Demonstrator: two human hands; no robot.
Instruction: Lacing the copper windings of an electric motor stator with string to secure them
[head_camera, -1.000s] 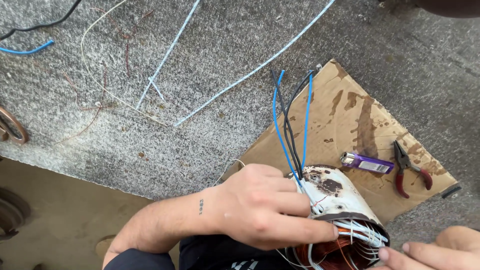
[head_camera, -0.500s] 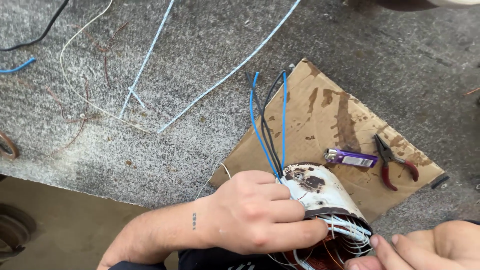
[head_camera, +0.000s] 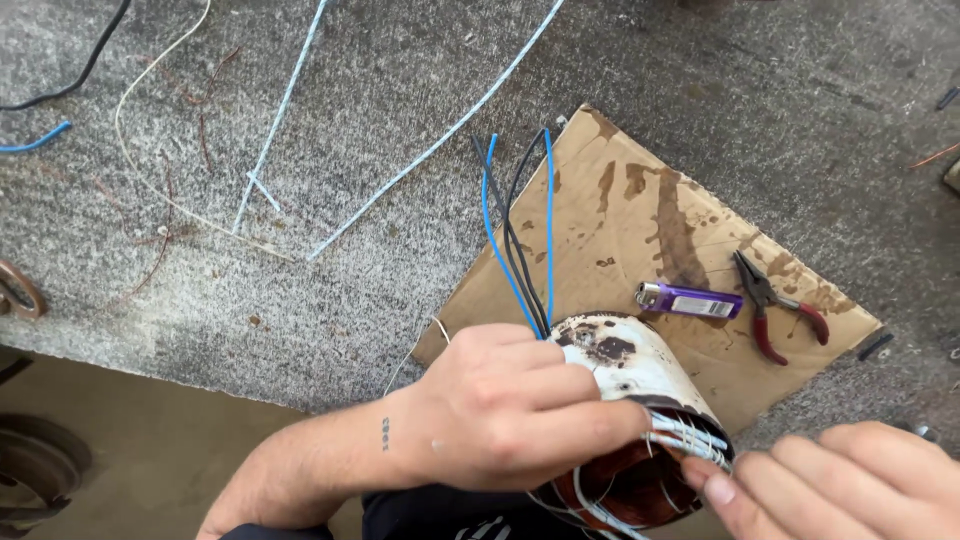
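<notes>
At the far left of the grey stone slab (head_camera: 300, 300), a blue wire end (head_camera: 35, 140) and a black cable (head_camera: 90, 60) lie near the edge, and a thin cream wire (head_camera: 125, 150) curves beside them. Further right, 2 long pale blue cords (head_camera: 290, 100) run across the slab from the top toward the middle.

Near the bottom centre, the left hand (head_camera: 500, 420) lies over the white, rust-spotted motor stator (head_camera: 630, 375). Its fingers are closed around the housing and the fingertips press on the bundle of white lead wires (head_camera: 690, 435) at the open end, where the copper winding (head_camera: 620, 480) shows inside. From under this hand, blue and black wires (head_camera: 515, 230) rise up over the slab and the cardboard.

The stator rests at the lower edge of a stained brown cardboard sheet (head_camera: 640, 200), partly over it. On the cardboard, just right of the stator, lies a purple lighter (head_camera: 690, 300), and next to it small pliers with red handles (head_camera: 775, 310), slightly apart from the lighter.

At the bottom right corner, the right hand (head_camera: 840, 480) comes in with fingers curled; its fingertips touch the white lead wires, but I cannot tell if they really pinch them.
</notes>
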